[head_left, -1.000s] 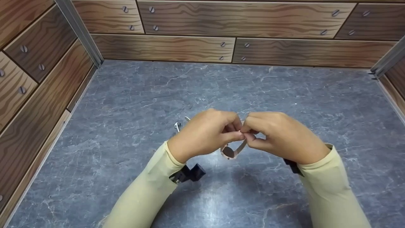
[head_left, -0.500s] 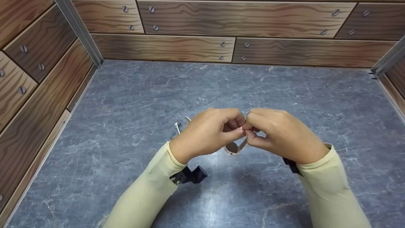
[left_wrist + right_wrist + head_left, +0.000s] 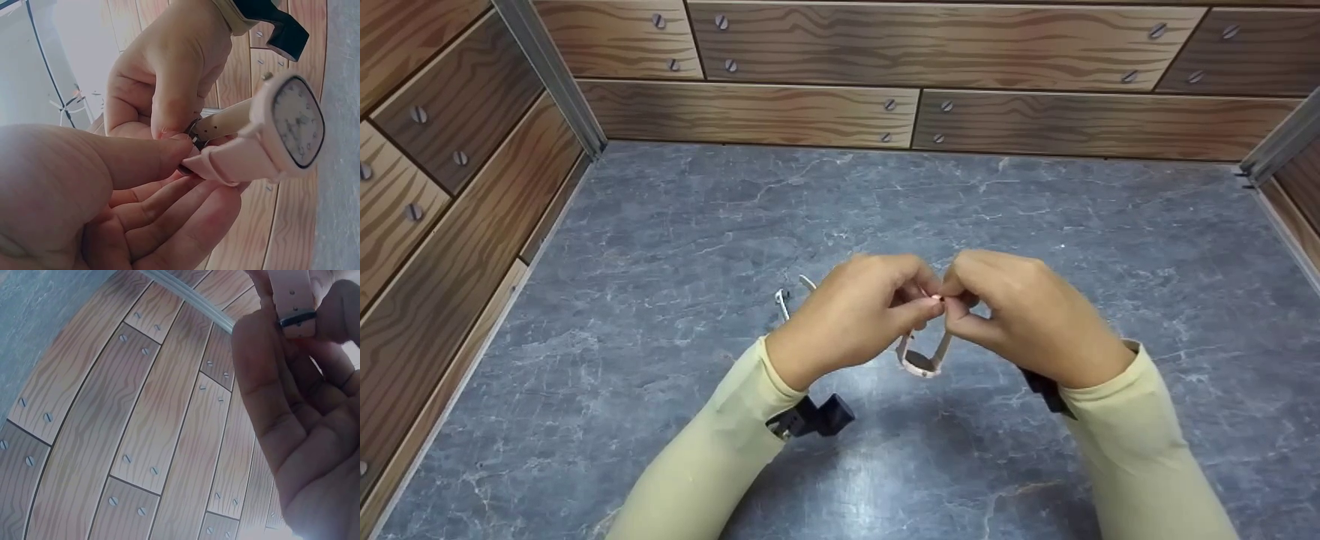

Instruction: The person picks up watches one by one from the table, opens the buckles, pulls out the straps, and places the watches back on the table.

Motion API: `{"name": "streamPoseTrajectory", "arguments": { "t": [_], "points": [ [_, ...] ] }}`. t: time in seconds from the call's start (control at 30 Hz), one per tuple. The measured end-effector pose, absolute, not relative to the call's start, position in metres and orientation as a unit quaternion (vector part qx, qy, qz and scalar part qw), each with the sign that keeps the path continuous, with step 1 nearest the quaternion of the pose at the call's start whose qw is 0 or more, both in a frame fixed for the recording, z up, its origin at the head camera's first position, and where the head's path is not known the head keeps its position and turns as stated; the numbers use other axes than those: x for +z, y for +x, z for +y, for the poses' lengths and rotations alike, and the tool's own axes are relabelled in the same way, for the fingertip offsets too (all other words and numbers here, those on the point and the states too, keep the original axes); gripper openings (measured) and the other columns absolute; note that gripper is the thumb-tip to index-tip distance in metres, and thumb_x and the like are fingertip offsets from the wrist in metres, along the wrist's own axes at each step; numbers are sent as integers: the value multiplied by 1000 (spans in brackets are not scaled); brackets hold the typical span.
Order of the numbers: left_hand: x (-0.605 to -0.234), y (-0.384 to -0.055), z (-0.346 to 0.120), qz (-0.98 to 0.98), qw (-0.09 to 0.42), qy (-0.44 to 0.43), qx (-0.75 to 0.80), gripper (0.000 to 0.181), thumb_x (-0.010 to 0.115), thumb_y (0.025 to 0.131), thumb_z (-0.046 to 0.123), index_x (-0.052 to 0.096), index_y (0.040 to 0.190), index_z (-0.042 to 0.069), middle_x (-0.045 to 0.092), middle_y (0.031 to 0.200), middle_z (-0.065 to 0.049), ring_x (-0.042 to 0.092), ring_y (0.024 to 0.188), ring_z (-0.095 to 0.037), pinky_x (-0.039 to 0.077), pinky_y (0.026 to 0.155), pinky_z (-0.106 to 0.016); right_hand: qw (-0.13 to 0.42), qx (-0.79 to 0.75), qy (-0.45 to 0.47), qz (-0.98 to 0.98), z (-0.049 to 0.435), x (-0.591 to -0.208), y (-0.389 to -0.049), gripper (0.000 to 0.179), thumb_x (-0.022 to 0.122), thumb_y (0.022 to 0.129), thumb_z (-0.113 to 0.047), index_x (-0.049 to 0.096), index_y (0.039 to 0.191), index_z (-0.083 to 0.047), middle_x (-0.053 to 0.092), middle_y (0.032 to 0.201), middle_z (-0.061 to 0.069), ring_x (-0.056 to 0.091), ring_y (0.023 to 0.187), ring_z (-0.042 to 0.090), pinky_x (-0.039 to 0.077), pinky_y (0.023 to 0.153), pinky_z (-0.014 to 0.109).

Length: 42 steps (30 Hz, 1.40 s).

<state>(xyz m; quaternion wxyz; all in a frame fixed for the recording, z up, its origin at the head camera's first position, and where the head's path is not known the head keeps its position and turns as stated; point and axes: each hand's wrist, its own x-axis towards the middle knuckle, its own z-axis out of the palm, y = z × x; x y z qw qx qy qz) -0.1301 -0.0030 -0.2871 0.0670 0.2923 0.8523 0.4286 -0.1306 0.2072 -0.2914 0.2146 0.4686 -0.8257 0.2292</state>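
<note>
A pale pink wristwatch (image 3: 921, 365) hangs face-down in a loop beneath both hands in the head view. Its rounded-square dial (image 3: 298, 122) and gold crown show in the left wrist view. My left hand (image 3: 874, 300) pinches the strap near its dark metal buckle (image 3: 195, 135), thumb on top and fingers below. Close against it, my right hand (image 3: 1012, 311) pinches the strap at the buckle between thumb and forefinger. The right wrist view shows the holed strap (image 3: 292, 292) running through the buckle. Fingers partly hide where the strap ends meet.
Behind the left wrist, a small silvery metal piece (image 3: 781, 301) and a pale strip (image 3: 808, 282) lie on the grey marbled table (image 3: 697, 225). Wood-patterned panels (image 3: 810, 112) wall the table at the back and sides. Each wrist wears a black camera (image 3: 829, 415).
Both hands have risen slightly, the left also shifting a little right. The watch has swung right, and its loop now hangs more open. Both hands keep their pinch on the strap.
</note>
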Motion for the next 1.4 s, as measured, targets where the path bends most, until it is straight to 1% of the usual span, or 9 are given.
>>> {"name": "streamPoseTrajectory", "arguments": {
  "t": [0.17, 0.33, 0.5, 0.6, 0.8, 0.97, 1.17, 1.27, 1.4],
  "points": [
    [-287, -131, -2, 858, 70, 283, 424, 12, 72, 99, 21, 75, 108, 13, 75, 86, 6, 66, 70, -2, 53, 64, -22, 214, 221, 471, -826, 209, -291, -131, 25, 63, 77, 13, 60, 88, -9, 62, 82, -3, 59, 74, 6, 50, 67, 16],
    [-287, -132, -2, 862, 78, 280, 414, 15, 71, 100, 24, 76, 109, 14, 77, 89, 6, 70, 75, -1, 55, 69, -22, 191, 214, 479, -830, 212, -289, -131, 24, 66, 81, 11, 62, 90, -11, 62, 84, -5, 59, 76, 5, 50, 68, 17],
    [-287, -131, -5, 846, 98, 280, 443, 11, 74, 97, 21, 76, 102, 11, 78, 86, 2, 74, 66, -7, 58, 63, -21, 153, 223, 478, -836, 213, -286, -131, 23, 70, 85, 8, 64, 95, -12, 64, 89, -7, 63, 80, 3, 53, 70, 18],
    [-288, -132, -6, 842, 101, 285, 447, 12, 76, 95, 20, 77, 101, 10, 78, 85, 1, 73, 62, -8, 58, 59, -21, 141, 219, 482, -837, 214, -286, -131, 22, 73, 87, 6, 66, 98, -12, 65, 91, -7, 63, 79, 3, 53, 67, 19],
    [-290, -133, -6, 842, 106, 286, 445, 11, 74, 97, 18, 77, 102, 9, 77, 86, 2, 73, 63, -8, 58, 60, -21, 145, 210, 490, -834, 215, -286, -131, 23, 75, 86, 7, 69, 97, -12, 65, 92, -6, 53, 71, 3, 48, 61, 19],
    [-290, -132, -6, 862, 85, 299, 401, 13, 72, 99, 23, 77, 103, 12, 78, 88, 4, 73, 65, -5, 56, 66, -21, 150, 203, 490, -834, 213, -288, -131, 24, 72, 85, 10, 67, 92, -13, 62, 87, -7, 50, 68, 3, 45, 59, 19],
    [-290, -133, -5, 868, 68, 324, 369, 12, 72, 99, 23, 78, 104, 14, 77, 92, 7, 70, 74, 2, 54, 70, -20, 152, 202, 495, -831, 213, -289, -131, 26, 70, 83, 11, 66, 89, -14, 59, 84, -7, 48, 68, 2, 41, 61, 15],
    [-291, -133, -5, 869, 57, 338, 357, 11, 72, 99, 23, 78, 103, 15, 76, 92, 7, 67, 77, 2, 54, 71, -20, 157, 201, 497, -829, 213, -290, -130, 27, 70, 81, 11, 65, 87, -14, 57, 82, -8, 47, 68, 3, 40, 61, 15],
    [-292, -133, -6, 865, 52, 354, 353, 10, 71, 100, 22, 78, 102, 14, 75, 91, 7, 66, 76, 0, 53, 70, -20, 167, 190, 504, -826, 213, -291, -130, 26, 71, 80, 10, 63, 85, -15, 54, 80, -7, 45, 67, 3, 41, 60, 19]
  ]
}}
